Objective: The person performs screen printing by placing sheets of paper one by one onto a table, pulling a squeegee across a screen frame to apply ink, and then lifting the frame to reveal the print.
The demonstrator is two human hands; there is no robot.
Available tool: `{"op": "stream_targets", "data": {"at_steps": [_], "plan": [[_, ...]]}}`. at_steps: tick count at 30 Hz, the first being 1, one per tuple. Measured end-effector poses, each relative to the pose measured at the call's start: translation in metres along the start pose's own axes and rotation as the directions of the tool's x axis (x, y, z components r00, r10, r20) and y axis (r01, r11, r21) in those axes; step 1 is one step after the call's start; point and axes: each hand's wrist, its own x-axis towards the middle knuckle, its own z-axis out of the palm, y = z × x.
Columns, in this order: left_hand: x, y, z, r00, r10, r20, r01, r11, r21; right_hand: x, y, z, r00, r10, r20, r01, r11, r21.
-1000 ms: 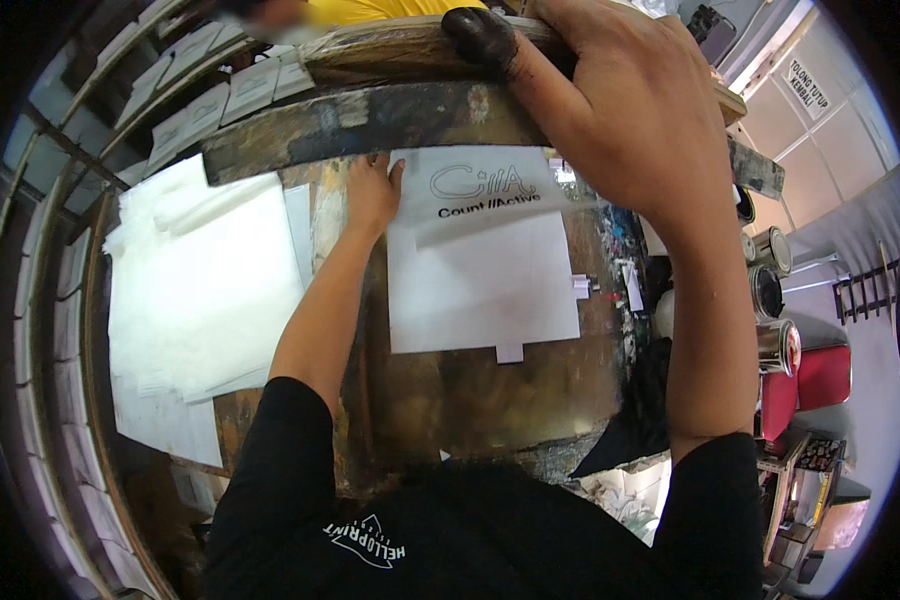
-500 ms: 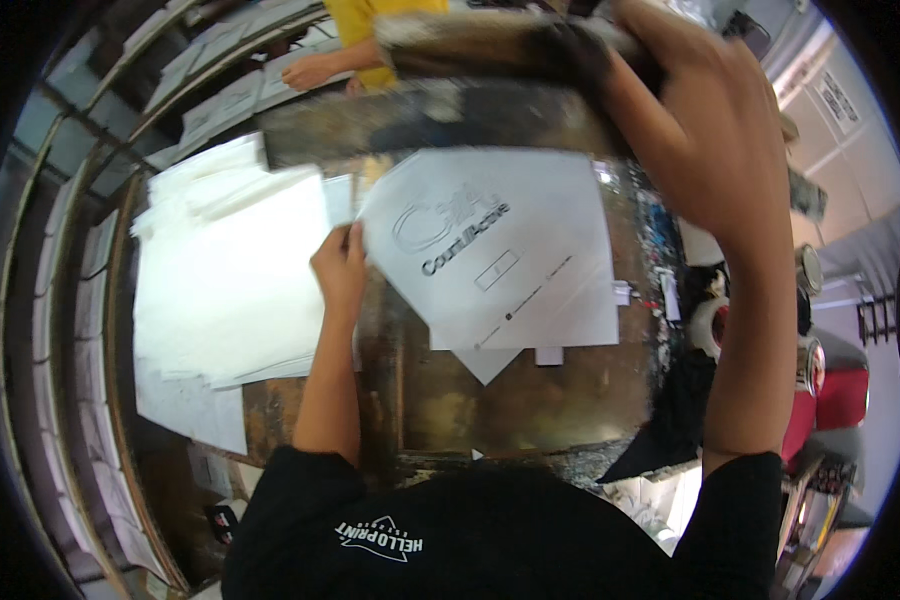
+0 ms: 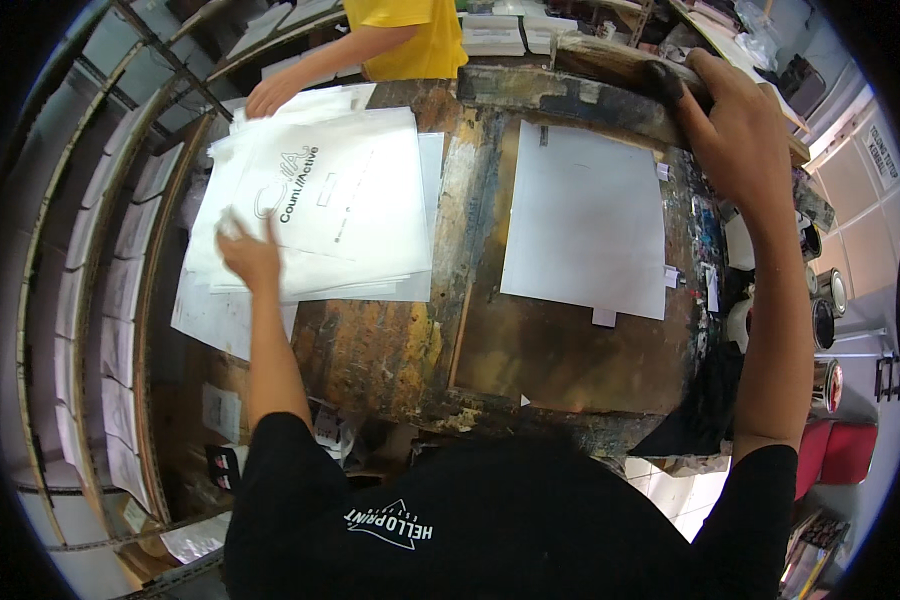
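My left hand point(image 3: 250, 255), slightly blurred, is over the lower left of a white sheet printed with black lettering point(image 3: 355, 200). Its fingers are spread apart. That sheet lies on top of a stack of white sheets point(image 3: 395, 285) on the left of the worktable. Raised at the far right, my right hand point(image 3: 740, 125) is closed around the end of a worn wooden bar point(image 3: 610, 65), stained dark; whether it belongs to a larger frame I cannot tell. Below it, a plain white sheet point(image 3: 585, 225) lies on the brown printing board point(image 3: 570, 350).
Small white paper tabs point(image 3: 604, 317) stick out beside the plain sheet. Across the table a person in yellow point(image 3: 410, 40) reaches a hand point(image 3: 275, 95) to the stack's far edge. Racks of paper point(image 3: 120, 300) line the left. Cans point(image 3: 825, 385) and a red chair point(image 3: 850, 455) stand right.
The printed sheet has moved left from the board onto the stack with my left hand, which has opened. The plain sheet is now uncovered. The view has shifted; my right hand still grips the bar.
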Motion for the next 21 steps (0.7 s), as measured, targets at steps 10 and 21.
{"op": "stream_targets", "data": {"at_steps": [10,21], "plan": [[-0.112,0.198,-0.139,0.262,0.891,0.371,-0.319,0.442,-0.838,0.014,-0.006,-0.009,1.000,-0.001,0.030,0.000,1.000,0.018],[-0.172,0.402,-0.240,0.286,0.957,0.054,-0.297,0.142,-0.944,0.024,-0.003,-0.040,0.942,-0.001,0.335,-0.085,0.967,0.240]]}}
